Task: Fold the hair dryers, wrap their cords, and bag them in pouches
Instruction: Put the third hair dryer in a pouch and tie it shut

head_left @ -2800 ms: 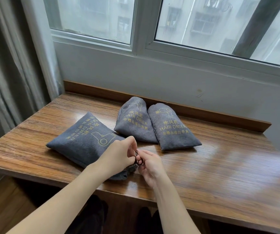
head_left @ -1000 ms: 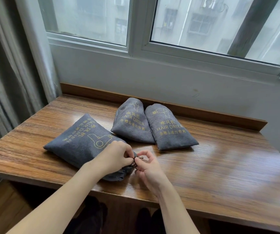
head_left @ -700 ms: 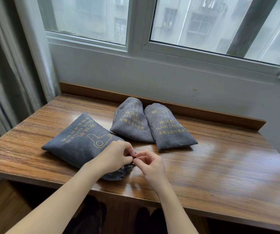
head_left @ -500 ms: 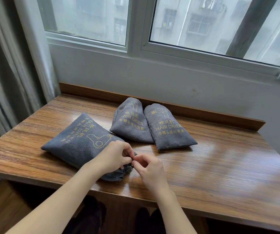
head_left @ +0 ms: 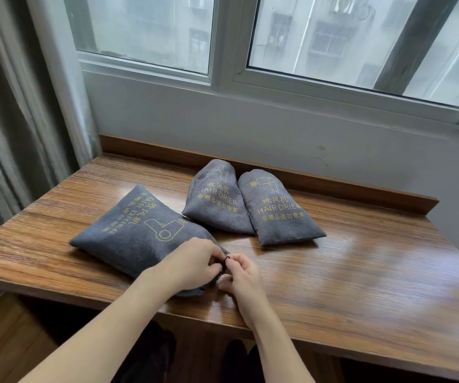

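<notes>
Three grey fabric pouches printed "HAIR DRIER" in yellow lie on the wooden table (head_left: 361,272). The near pouch (head_left: 137,233) lies at the front left, bulging, its gathered mouth toward me. My left hand (head_left: 192,264) covers that mouth and pinches the dark drawstring (head_left: 226,258). My right hand (head_left: 243,275) pinches the same drawstring from the right, fingertips almost touching the left hand's. Two more filled pouches, the middle pouch (head_left: 217,200) and the right pouch (head_left: 275,208), lie side by side near the back. No hair dryer is visible; the contents are hidden.
A raised wooden lip (head_left: 333,186) runs along the table's back under the window wall (head_left: 250,128). A grey curtain (head_left: 21,106) hangs at the left. The table's front edge runs just below my hands.
Both hands stay at the near pouch's mouth, working the drawstring with small finger movements. The pouches have not moved; the view has shifted slightly.
</notes>
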Motion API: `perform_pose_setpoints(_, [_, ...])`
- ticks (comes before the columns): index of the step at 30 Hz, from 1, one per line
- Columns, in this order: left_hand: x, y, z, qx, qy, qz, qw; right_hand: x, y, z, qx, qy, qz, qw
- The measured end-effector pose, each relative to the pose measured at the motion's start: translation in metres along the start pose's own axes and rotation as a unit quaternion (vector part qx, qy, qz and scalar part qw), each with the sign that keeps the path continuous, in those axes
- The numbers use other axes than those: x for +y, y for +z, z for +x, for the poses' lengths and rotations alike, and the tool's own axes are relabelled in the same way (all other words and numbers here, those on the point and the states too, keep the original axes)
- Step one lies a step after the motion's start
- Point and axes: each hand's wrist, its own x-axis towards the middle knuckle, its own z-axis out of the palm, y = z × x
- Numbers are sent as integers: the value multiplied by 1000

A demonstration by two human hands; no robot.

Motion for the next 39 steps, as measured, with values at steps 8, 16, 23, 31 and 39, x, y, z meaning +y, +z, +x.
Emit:
perform_pose_setpoints(8, [3, 14, -5, 28, -2, 108, 994, -6, -4, 4, 23, 39, 36, 998])
perform_pose_setpoints(16, [6, 26, -2, 33, 4, 197, 980, -4, -4, 3, 21, 55, 64, 996])
perform_pose_setpoints(23, [-2, 29, -6, -1, 11, 236, 972, -6, -10, 11, 114, 68, 43, 990])
perform_pose_setpoints(31, [1, 28, -6, -16, 9, 245, 969, -16, -25, 13, 187, 83, 61, 977])
perform_pose_setpoints(39, [-2, 12, -8, 23, 42, 83, 995, -9, -16, 16, 153, -34, -230, 960])
